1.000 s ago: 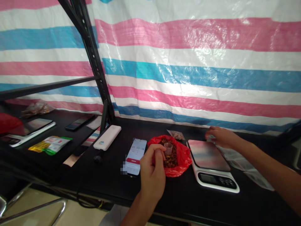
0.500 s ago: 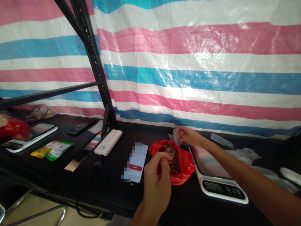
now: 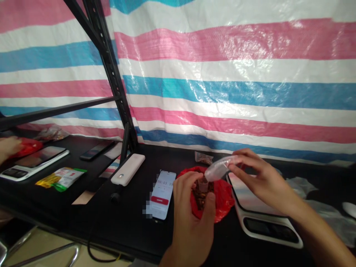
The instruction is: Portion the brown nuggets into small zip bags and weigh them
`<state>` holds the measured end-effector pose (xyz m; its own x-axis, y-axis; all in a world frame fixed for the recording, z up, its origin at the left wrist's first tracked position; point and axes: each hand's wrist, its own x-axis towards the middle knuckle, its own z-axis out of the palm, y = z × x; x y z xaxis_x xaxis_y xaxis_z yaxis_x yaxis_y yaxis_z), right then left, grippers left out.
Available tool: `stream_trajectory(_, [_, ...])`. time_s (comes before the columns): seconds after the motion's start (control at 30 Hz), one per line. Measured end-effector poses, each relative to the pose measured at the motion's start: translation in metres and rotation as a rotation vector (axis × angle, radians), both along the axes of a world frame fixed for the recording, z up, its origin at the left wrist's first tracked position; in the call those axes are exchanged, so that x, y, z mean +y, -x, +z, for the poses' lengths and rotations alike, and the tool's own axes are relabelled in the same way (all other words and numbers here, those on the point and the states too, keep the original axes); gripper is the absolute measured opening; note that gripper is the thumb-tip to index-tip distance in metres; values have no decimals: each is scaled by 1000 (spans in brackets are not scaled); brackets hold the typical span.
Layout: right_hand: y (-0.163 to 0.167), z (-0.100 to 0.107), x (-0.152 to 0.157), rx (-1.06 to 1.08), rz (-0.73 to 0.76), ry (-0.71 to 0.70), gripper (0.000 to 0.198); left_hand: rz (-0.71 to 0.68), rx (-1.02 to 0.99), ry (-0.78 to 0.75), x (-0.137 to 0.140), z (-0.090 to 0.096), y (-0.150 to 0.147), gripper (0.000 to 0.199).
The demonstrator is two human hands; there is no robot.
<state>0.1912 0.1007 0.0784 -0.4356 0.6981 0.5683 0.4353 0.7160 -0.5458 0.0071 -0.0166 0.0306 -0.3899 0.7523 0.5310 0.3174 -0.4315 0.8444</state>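
My right hand (image 3: 254,172) pinches a small clear plastic bag (image 3: 219,168), held tilted above the red bag. My left hand (image 3: 193,215) is open, thumb and fingers apart, over the near left side of the red plastic bag (image 3: 222,207). Its fingertips are close to the clear bag's end; I cannot tell if they touch it. Inside the red bag are small brown pieces (image 3: 201,202), and a small clear cup (image 3: 203,184) sits among them. Just behind lies a small clear bag of brown pieces (image 3: 204,158).
A white scale (image 3: 272,231) stands right of the red bag, with clear plastic bags (image 3: 330,218) beyond. To the left are a lit phone (image 3: 162,194) and a white power bank (image 3: 128,169). Another person's hand (image 3: 9,148) is at far left, near a second scale (image 3: 36,163).
My left hand has let go of the cup and spread its fingers. My right hand has come back toward me with a clear bag; the small filled bag behind now shows.
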Motion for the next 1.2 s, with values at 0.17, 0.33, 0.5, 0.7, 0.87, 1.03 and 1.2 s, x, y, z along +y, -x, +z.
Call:
stream_trajectory(0.17, [-11, 15, -64, -222, 183, -49, 21, -498, -194, 242, 2, 6, -14, 65])
stream_trajectory(0.33, [0, 22, -75, -413, 181, -74, 42, -899, -510, 381, 14, -1, -14, 49])
stream_trajectory(0.5, [13, 19, -82, -347, 201, -87, 38, -724, -546, 327, 8, -5, 1, 51])
stream_trajectory(0.7, [29, -3, -68, -255, 41, -2, 37, -201, -283, 257, -2, -8, 31, 35])
stream_trajectory(0.87, [56, -39, -40, -443, -241, 105, 35, 79, 0, 164, -11, -10, 45, 36])
stream_trajectory(1.03, [69, -51, -30, -494, -238, 148, 31, 58, 69, 307, -22, -10, 37, 38])
stream_trajectory(1.2, [59, -36, -32, -546, -46, 138, 55, -22, 93, 504, -23, -31, 22, 50])
